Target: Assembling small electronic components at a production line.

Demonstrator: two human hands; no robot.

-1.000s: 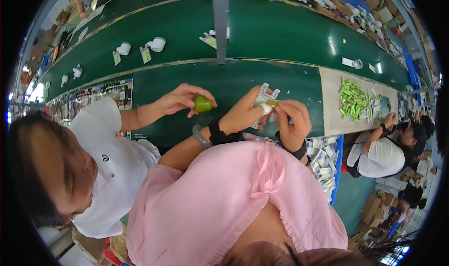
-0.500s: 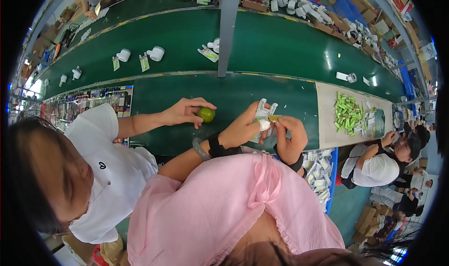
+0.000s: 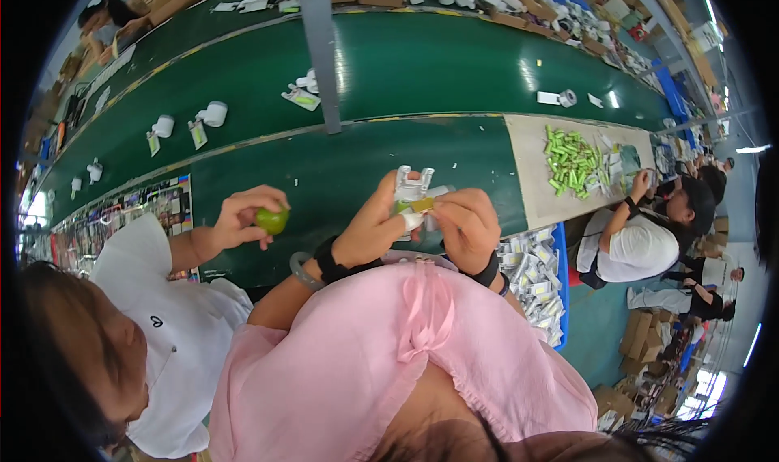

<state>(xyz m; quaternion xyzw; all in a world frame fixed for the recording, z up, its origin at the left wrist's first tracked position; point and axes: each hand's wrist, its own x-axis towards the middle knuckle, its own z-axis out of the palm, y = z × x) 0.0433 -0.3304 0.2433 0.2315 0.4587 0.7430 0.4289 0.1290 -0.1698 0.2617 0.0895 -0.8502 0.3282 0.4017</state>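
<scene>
My left hand [image 3: 372,225] is closed around a clear and white plastic housing [image 3: 412,184] with two prongs at its far end. White tape or a cover wraps one of the left fingertips. In a pinch, my right hand [image 3: 469,225] holds a small yellow rectangular piece [image 3: 423,205] against the housing's near part. Where the yellow piece meets the housing is partly hidden by my fingers. Both hands are just above the green table, close to my chest.
A co-worker's hand [image 3: 246,216] at my left holds a green round fruit [image 3: 272,219]. To the right, a beige board [image 3: 527,166] bears a pile of green cylinders [image 3: 570,161]. Packed parts fill a blue bin [image 3: 561,287] near my right elbow. White parts lie on the conveyor [image 3: 438,64] beyond a grey post [image 3: 318,48].
The view has shifted, so the scene sits further left. My hands keep hold of the housing and the yellow piece, now shown more fully. The co-worker still holds the fruit.
</scene>
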